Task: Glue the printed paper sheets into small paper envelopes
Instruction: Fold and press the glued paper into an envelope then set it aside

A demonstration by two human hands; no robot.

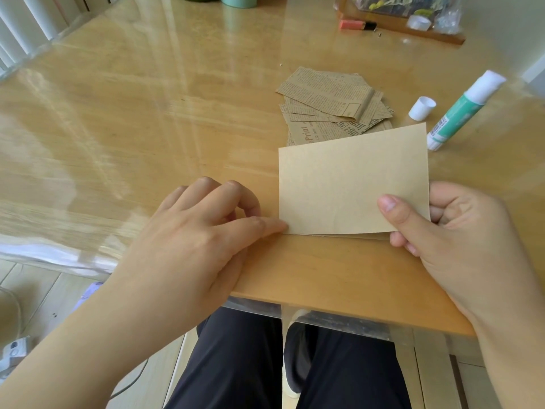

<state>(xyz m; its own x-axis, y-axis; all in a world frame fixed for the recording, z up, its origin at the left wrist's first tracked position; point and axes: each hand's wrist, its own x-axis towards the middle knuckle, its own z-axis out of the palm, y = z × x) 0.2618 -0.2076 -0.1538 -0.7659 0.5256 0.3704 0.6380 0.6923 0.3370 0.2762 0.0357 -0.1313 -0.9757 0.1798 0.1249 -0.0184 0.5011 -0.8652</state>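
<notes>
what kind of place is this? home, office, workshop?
Probably a home craft desk. A wooden table under a clear cover holds a glue stick with its cap off, a pile of printed paper sheets, and a tape roll on a tray of craft bits.

The wooden worktop [147, 113] is gleaming under a glossy clear cover. A matt, smooth kraft paper sheet [351, 184] is showing its plain side; at twelve o'clock, printed paper sheets [330, 98] are lying matt. The glue stick [463, 110] is looking smooth plastic.

"Print" reads on one printed sheet [312, 132].
</notes>
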